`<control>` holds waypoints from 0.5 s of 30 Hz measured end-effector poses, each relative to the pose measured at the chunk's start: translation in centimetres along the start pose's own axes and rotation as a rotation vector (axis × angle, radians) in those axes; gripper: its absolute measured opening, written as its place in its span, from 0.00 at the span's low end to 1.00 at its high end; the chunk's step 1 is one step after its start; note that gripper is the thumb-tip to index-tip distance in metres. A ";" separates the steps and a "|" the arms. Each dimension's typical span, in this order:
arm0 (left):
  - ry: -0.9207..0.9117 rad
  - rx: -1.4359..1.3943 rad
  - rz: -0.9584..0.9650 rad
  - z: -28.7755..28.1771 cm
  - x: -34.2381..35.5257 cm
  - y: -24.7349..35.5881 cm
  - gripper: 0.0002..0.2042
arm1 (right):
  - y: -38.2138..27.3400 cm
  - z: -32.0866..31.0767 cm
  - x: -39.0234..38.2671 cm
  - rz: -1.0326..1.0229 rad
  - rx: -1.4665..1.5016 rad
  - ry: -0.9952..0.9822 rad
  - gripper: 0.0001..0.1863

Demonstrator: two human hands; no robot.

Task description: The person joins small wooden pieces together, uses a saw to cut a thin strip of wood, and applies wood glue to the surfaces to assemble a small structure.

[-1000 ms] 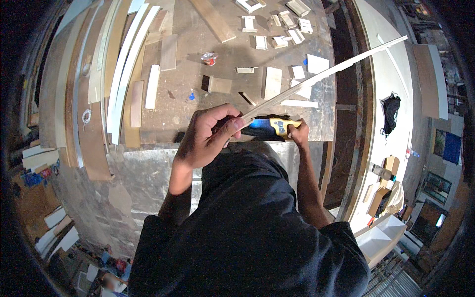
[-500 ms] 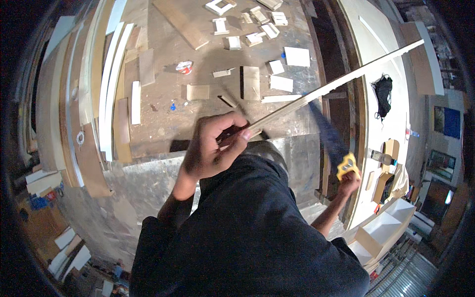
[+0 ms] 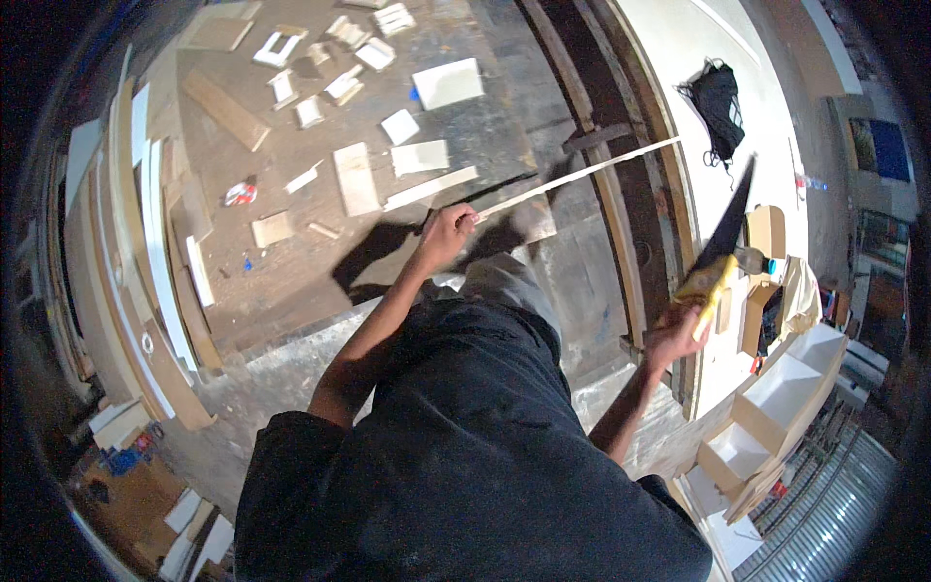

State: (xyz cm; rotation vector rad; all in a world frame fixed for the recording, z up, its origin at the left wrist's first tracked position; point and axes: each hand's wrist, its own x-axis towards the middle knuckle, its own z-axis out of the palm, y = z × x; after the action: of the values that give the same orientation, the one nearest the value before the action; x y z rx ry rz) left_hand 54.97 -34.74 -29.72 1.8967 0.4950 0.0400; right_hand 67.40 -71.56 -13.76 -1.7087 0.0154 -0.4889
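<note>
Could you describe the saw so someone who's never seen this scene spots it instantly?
Find the long white surface on the picture's right side. Near its left edge is the right hand, gripping the saw. Its yellow handle and dark, tapering blade set it apart from the black stringy bundle above.

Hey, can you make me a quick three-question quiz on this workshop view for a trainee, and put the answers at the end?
1. Which of the person's hands holds the yellow-handled saw?
2. True or false: the left hand grips a thin wooden strip.
3. Fill in the colour: the stringy bundle lying on the white surface is ____.

Key:
1. The right hand.
2. True.
3. Black.
</note>
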 end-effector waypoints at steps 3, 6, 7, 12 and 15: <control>-0.018 -0.049 -0.053 3.7 3.1 -2.3 0.12 | 3.5 2.1 2.6 0.091 0.100 -0.194 0.02; 0.037 -0.045 -0.004 5.6 4.9 -2.1 0.12 | 6.3 3.3 4.5 0.192 0.116 -0.420 0.04; 0.027 -0.014 -0.037 5.8 5.1 -1.8 0.12 | 6.8 4.1 4.8 0.214 0.069 -0.422 0.04; 0.100 -0.040 -0.079 6.3 3.9 -0.3 0.11 | 9.0 7.7 7.3 0.245 0.119 -0.546 0.07; 0.175 -0.062 -0.097 7.0 2.2 1.4 0.12 | 9.7 9.7 7.3 0.181 -0.044 -0.576 0.14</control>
State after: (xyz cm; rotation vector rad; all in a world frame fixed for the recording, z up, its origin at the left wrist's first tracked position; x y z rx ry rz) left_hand 59.24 -40.63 -31.54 1.8146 0.6960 0.1572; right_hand 79.74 -66.51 -21.69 -1.8171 -0.2339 0.1479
